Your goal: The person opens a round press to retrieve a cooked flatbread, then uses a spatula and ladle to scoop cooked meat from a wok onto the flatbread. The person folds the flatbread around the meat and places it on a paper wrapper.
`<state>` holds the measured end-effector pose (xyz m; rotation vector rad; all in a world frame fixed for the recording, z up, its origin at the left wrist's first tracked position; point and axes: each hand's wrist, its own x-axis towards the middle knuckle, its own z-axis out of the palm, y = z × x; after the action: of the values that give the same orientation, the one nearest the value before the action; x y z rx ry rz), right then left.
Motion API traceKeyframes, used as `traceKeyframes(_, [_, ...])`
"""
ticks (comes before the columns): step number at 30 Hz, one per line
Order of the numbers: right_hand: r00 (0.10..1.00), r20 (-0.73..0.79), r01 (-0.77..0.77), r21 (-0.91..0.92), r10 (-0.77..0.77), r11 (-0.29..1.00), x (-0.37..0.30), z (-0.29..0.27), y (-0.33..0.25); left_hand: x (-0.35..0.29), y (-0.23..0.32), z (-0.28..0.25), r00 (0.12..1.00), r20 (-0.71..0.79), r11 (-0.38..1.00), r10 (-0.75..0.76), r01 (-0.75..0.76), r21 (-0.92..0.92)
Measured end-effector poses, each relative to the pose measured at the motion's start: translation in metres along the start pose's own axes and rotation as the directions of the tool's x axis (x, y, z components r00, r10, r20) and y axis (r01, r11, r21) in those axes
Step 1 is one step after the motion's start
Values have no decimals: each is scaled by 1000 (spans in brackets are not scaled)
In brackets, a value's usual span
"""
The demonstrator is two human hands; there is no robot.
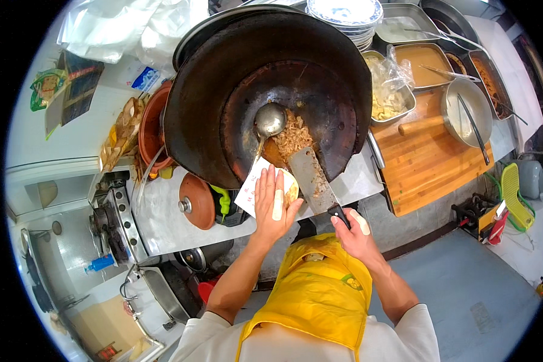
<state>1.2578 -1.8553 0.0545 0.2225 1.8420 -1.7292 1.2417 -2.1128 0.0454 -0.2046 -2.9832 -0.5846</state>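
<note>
My right hand (351,232) is closed round the black handle of a cleaver (312,181). Its broad blade, smeared with bits of food, reaches over the near rim of the wok (193,108) to a heap of brown chopped meat (292,134). Beside the blade, my left hand (273,208) lies with straight fingers over a white paper bag (247,194) and grips it. A browned flatbread (291,186) shows at the bag's right side. What the thumb presses from below is hidden. A steel ladle (270,119) rests in the wok against the meat, its handle running towards the bag.
To the right are a wooden cutting board (434,169), a rolling pin (422,125), a steel bowl (464,117) and several food trays (425,51). Stacked plates (344,13) stand behind. Left of the wok are a clay pot (154,127), a brown lid (196,208) and green peppers (224,202).
</note>
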Motion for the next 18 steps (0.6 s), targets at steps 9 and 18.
traceKeyframes(9, [1000, 13, 28, -54, -27, 998, 3, -3, -7, 2, 1, -2, 998, 63, 1000, -15, 14, 9])
traceKeyframes(18, [994, 72, 97, -144, -88, 985, -2, -17, -26, 2, -2, -2, 991, 127, 999, -44, 46, -14])
